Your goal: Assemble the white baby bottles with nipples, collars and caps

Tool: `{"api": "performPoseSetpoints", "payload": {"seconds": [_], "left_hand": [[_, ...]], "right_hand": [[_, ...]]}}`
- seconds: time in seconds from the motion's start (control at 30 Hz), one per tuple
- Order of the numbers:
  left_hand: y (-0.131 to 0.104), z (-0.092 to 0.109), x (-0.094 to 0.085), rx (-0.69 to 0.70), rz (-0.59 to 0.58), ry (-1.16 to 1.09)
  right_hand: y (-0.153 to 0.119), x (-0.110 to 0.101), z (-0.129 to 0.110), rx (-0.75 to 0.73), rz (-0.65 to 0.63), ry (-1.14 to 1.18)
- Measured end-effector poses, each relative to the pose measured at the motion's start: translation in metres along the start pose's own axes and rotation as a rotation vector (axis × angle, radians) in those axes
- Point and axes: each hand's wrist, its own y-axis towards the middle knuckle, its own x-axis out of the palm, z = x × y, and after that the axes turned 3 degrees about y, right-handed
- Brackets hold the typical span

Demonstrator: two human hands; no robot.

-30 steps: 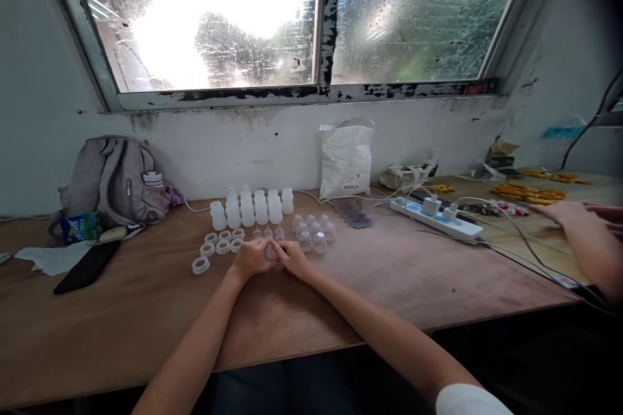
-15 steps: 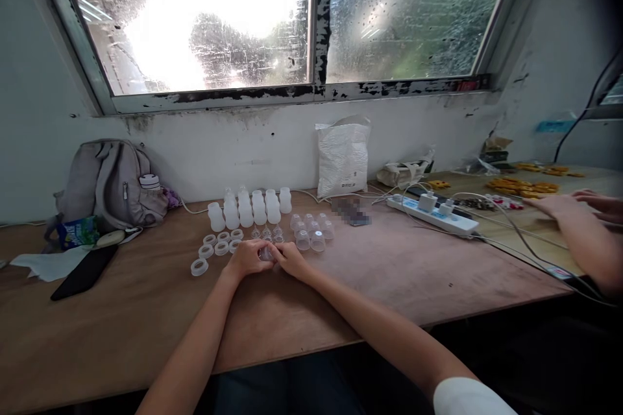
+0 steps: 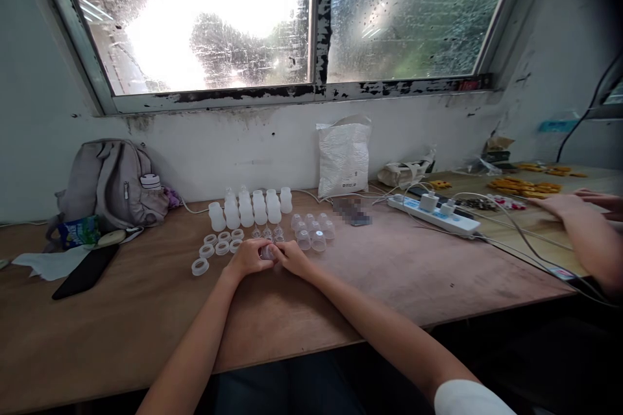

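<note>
My left hand (image 3: 248, 258) and my right hand (image 3: 291, 257) meet over the table, fingers closed around a small clear plastic piece (image 3: 266, 251). Its lower part is hidden by the fingers. Just beyond them stand three clear nipples (image 3: 267, 233). Several translucent rings (image 3: 207, 251) lie to the left, the nearest ones beside my left hand. Behind is a group of frosted white bottles (image 3: 245, 209). To the right of my right hand, several clear caps (image 3: 318, 241) stand in rows.
A grey backpack (image 3: 109, 185) and a black phone (image 3: 85, 271) are at the left. A white bag (image 3: 343, 157) leans on the wall. A power strip (image 3: 433, 214) with cables lies right. Another person's hands (image 3: 567, 206) are near yellow pieces (image 3: 523, 186) on the far-right table.
The clear piece between my fingers is tilted slightly differently. Both my hands stay in nearly the same place, and the whole view has shifted very slightly.
</note>
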Motion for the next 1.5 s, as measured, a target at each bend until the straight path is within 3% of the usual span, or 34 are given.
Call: {"api": "performPoseSetpoints", "payload": {"seconds": [0.2, 0.5, 0.87, 1.17, 1.33, 1.5], "left_hand": [[0.001, 0.000, 0.000, 0.007, 0.004, -0.004], [0.002, -0.001, -0.001, -0.002, 0.062, 0.115], [0.004, -0.003, 0.001, 0.038, 0.108, 0.210], [0.006, -0.002, 0.008, 0.010, 0.147, 0.153], [0.007, 0.004, 0.010, -0.013, 0.150, 0.092], [0.005, 0.005, 0.006, 0.006, 0.155, 0.049]], "right_hand": [[0.002, -0.010, -0.004, -0.021, -0.025, 0.002], [0.011, -0.011, -0.008, 0.217, 0.015, 0.298], [0.008, -0.006, -0.006, 0.433, -0.089, 0.578], [0.011, -0.001, 0.010, 0.614, -0.057, 0.945], [0.010, -0.005, 0.005, 0.688, -0.069, 1.145], [0.009, -0.005, -0.002, 0.685, -0.100, 1.180]]}}
